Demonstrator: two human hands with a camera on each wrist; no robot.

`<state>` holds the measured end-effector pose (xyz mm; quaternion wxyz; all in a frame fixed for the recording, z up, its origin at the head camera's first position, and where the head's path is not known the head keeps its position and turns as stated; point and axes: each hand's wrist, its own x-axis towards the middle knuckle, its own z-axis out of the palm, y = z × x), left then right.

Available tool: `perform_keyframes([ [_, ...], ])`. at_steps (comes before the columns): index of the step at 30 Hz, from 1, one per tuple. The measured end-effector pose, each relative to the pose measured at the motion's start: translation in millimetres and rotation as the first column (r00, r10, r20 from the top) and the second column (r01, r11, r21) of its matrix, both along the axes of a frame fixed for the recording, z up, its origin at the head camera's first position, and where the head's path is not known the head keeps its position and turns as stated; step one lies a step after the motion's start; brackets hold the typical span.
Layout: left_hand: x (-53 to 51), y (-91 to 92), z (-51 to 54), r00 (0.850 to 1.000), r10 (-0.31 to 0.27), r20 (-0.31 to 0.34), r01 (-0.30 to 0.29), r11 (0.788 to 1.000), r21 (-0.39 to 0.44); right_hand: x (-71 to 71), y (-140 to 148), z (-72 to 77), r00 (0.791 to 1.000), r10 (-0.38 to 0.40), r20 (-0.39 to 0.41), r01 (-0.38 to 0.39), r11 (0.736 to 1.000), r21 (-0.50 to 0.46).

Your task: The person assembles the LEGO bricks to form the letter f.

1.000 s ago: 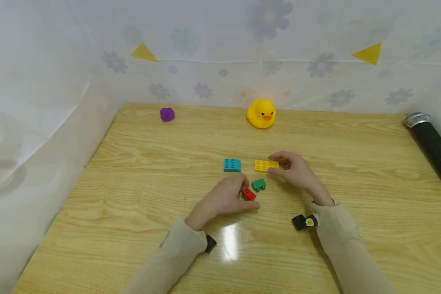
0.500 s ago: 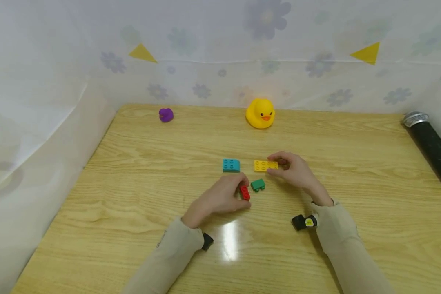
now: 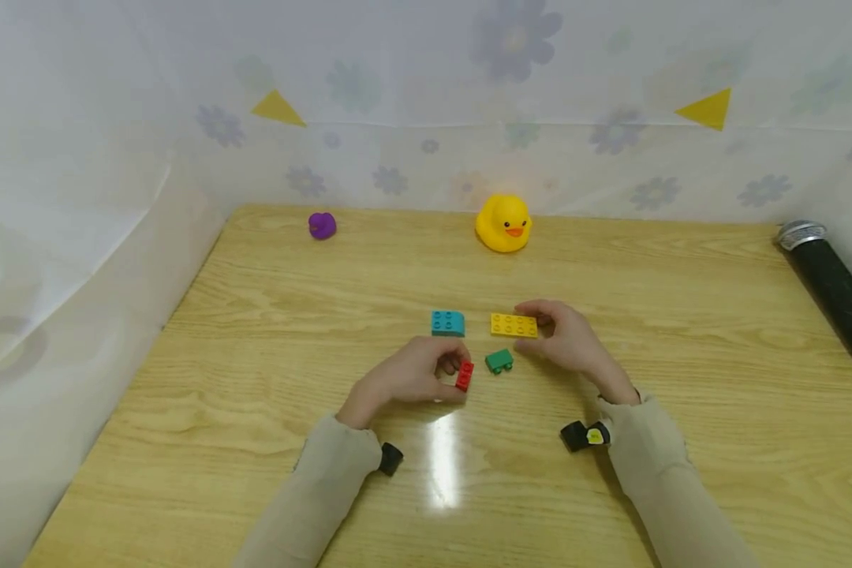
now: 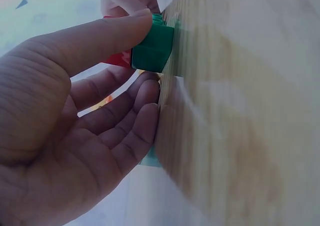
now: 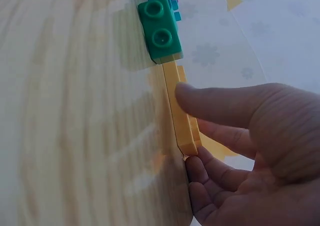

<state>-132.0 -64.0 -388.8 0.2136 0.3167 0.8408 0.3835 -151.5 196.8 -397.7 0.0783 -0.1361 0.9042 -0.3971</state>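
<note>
My left hand (image 3: pixel 415 375) pinches a small red brick (image 3: pixel 465 375) with two studs between thumb and fingers. In the left wrist view the thumb covers most of the red brick (image 4: pixel 119 59); a green brick (image 4: pixel 152 48) shows right beside it, touching or apart I cannot tell. From above, the loose green brick (image 3: pixel 499 361) lies on its side, studs sideways. My right hand (image 3: pixel 568 339) rests around the right end of a long yellow brick (image 3: pixel 513 325), its thumb standing slightly off the near side. A teal brick (image 3: pixel 447 323) with a rounded end lies left of the yellow one.
A yellow rubber duck (image 3: pixel 504 224) and a small purple duck (image 3: pixel 323 226) stand at the back of the wooden table (image 3: pixel 291 331). A black microphone (image 3: pixel 834 292) lies along the right edge. Flowered white sheeting (image 3: pixel 412 95) hangs behind.
My left hand has drawn back leftward with the red brick, turning it more upright in view. The right thumb has come away from the yellow brick's near side. The other bricks stay put.
</note>
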Motion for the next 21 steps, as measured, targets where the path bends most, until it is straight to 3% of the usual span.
perform_keyframes([
  [9,0.0,0.0,1.2,1.0,0.004,0.017,-0.004,1.0,-0.016,-0.8,-2.2,-3.8,0.996,0.024,-0.083,-0.017,0.996,0.091],
  [21,0.9,-0.7,2.9,0.999,-0.018,0.035,0.019,0.999,-0.033,1.5,-2.7,-2.3,0.995,0.031,-0.093,-0.021,0.994,0.107],
])
